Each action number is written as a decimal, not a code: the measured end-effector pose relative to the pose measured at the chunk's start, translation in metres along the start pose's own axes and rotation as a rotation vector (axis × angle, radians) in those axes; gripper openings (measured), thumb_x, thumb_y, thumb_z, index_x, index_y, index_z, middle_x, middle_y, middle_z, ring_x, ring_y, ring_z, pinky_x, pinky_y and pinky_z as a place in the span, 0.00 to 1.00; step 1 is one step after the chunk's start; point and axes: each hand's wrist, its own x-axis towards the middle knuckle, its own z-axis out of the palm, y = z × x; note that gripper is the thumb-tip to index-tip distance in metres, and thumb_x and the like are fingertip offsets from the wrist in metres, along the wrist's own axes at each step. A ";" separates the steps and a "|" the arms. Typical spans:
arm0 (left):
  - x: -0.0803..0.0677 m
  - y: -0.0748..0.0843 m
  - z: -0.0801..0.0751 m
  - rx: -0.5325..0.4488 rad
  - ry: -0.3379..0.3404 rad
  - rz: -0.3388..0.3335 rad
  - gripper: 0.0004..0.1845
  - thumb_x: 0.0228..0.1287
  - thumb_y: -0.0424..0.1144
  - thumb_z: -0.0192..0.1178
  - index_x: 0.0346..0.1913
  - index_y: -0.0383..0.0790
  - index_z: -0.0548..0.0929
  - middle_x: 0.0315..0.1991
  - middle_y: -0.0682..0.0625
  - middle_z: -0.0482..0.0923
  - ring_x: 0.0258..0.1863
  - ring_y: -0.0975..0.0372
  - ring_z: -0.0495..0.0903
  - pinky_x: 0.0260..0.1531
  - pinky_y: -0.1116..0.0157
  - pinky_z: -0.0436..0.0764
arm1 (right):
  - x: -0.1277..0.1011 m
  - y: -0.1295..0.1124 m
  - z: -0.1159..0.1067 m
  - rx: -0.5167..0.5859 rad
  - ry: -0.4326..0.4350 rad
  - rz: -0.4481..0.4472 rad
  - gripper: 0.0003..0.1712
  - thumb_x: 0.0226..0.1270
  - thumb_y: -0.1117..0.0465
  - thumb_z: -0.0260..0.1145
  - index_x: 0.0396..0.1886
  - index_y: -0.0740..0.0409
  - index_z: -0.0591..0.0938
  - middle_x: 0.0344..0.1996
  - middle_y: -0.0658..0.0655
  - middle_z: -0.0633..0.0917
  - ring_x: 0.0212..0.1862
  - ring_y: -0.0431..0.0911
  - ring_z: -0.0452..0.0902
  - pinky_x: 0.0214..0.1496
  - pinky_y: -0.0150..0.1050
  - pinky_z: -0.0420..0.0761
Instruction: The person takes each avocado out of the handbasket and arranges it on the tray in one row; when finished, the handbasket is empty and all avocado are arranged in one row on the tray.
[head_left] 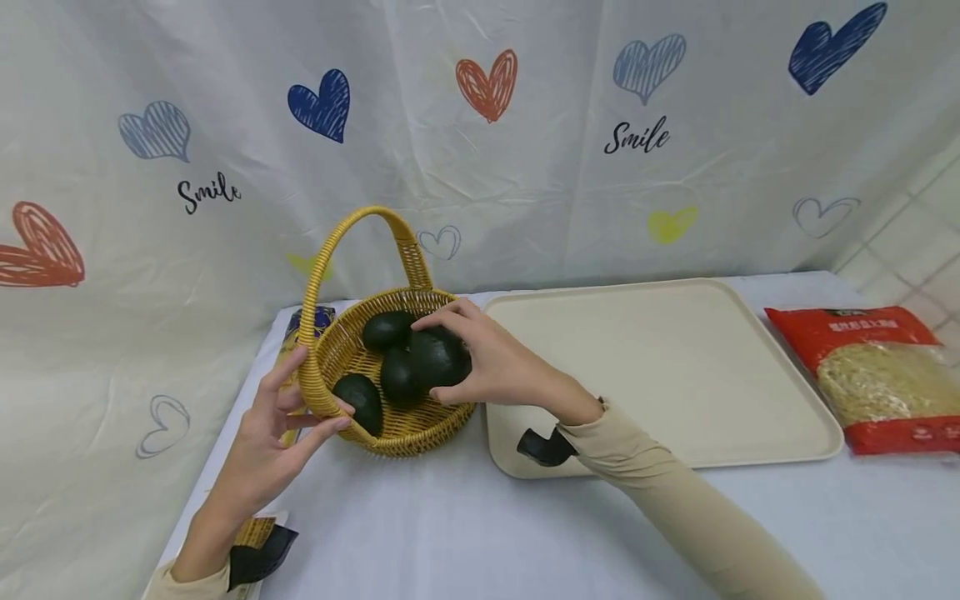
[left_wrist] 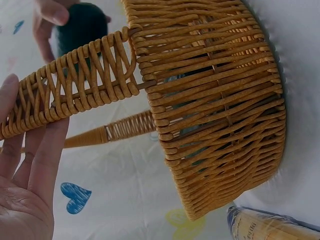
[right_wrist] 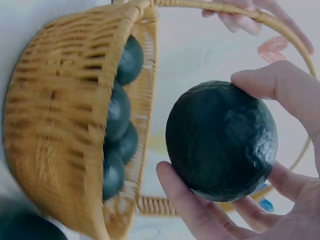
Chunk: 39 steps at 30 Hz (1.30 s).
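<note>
Right hand (head_left: 491, 354) is gripping one dark avocado (head_left: 437, 358), thumb and fingers on opposing sides. From where I'm standing, that fruit is hanging over the right side of the wicker basket (head_left: 420, 442), above the rim and apart from the avocados lying inside. Its outline is looking nearly round; long axis: cannot tell. Left hand (head_left: 255, 458) is holding the handle (head_left: 316, 279) at the basket's left. The tray (head_left: 637, 375) is lying just right of the basket, nearer the right hand.
</note>
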 end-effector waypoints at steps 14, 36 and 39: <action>-0.001 0.002 0.000 -0.041 -0.001 0.034 0.47 0.70 0.43 0.67 0.78 0.23 0.52 0.41 0.50 0.89 0.43 0.69 0.87 0.44 0.74 0.87 | -0.069 0.042 -0.058 0.044 0.177 0.105 0.42 0.53 0.67 0.84 0.69 0.50 0.78 0.61 0.56 0.76 0.51 0.53 0.75 0.42 0.45 0.89; 0.000 -0.002 0.002 -0.002 0.005 0.052 0.47 0.71 0.46 0.65 0.79 0.23 0.51 0.40 0.47 0.90 0.42 0.70 0.87 0.43 0.74 0.87 | -0.098 0.110 -0.057 0.003 0.147 0.328 0.39 0.56 0.61 0.82 0.69 0.58 0.78 0.59 0.64 0.77 0.52 0.62 0.77 0.47 0.43 0.85; 0.000 -0.002 0.001 0.002 -0.009 0.027 0.48 0.71 0.47 0.65 0.79 0.24 0.50 0.40 0.46 0.89 0.43 0.71 0.87 0.42 0.73 0.87 | -0.095 0.114 -0.055 -0.009 0.129 0.351 0.40 0.57 0.60 0.82 0.69 0.58 0.78 0.60 0.65 0.78 0.53 0.63 0.78 0.49 0.46 0.81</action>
